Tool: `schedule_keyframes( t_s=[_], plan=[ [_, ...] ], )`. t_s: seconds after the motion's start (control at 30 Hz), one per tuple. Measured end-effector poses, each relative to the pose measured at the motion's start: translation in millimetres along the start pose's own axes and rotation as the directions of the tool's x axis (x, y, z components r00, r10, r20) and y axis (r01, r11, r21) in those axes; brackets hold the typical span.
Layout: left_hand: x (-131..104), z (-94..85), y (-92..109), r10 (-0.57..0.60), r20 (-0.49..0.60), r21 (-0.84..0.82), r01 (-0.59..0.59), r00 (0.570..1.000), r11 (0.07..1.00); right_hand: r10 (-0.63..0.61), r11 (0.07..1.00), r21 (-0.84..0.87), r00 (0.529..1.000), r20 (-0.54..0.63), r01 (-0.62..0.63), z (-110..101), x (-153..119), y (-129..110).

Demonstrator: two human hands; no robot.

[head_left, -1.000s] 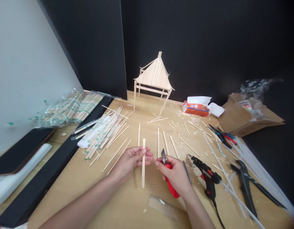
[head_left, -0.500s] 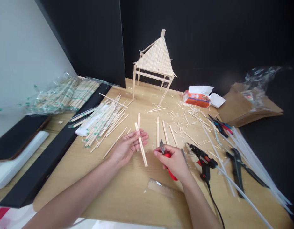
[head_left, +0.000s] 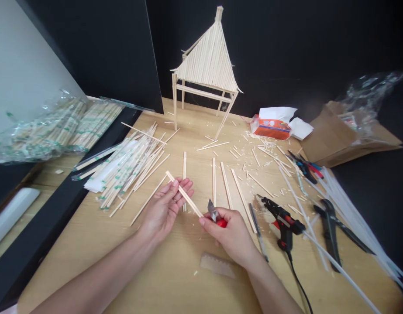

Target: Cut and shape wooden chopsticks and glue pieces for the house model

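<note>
In the head view, the left hand point(head_left: 163, 208) pinches the wooden stick pair point(head_left: 189, 199) above the table point(head_left: 175, 266); steeper before, it now slants to the right hand's thumb tip. The right hand point(head_left: 234, 232), closed around the red knife point(head_left: 222, 223), sits nearer the left.

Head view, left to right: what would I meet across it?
Clear plastic bag of wooden sticks, pale wooden stick pair in left hand, red-handled metal-bladed knife in right hand, black pistol-shaped glue gun, brown paper bag.
</note>
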State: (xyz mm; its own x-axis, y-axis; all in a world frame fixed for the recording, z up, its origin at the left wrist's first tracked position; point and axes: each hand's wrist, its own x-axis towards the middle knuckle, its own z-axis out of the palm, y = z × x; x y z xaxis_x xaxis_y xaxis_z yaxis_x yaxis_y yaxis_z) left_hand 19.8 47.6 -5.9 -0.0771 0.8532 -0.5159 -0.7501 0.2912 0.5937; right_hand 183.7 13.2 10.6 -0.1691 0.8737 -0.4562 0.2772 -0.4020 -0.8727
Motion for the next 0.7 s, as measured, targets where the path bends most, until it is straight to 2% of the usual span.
schedule_keyframes(
  t_s=[0.1,0.2,0.3,0.57,0.7],
  plan=[
    [-3,1.8,1,-0.039,-0.042,0.053,0.042,0.998,0.998,0.039,0.996,0.078,0.997,-0.061,-0.034,-12,2,-7],
    [-7,4.0,2,-0.069,-0.059,0.098,0.075,0.996,0.992,0.014,0.99,0.141,0.989,-0.146,0.006,-25,5,-10],
    [-11,6.2,2,-0.054,-0.06,0.118,0.06,0.997,0.991,-0.017,0.98,0.19,0.983,-0.182,0.052,-32,7,-7],
    [-17,8.6,1,0.03,0.012,0.112,-0.031,0.999,0.993,-0.029,0.966,0.252,0.993,-0.112,0.057,-39,9,-2],
    [-19,7.2,2,0.062,0.005,0.19,-0.062,0.998,0.98,0.01,0.952,0.306,0.999,-0.049,0.005,-41,9,-4]
  ],
)
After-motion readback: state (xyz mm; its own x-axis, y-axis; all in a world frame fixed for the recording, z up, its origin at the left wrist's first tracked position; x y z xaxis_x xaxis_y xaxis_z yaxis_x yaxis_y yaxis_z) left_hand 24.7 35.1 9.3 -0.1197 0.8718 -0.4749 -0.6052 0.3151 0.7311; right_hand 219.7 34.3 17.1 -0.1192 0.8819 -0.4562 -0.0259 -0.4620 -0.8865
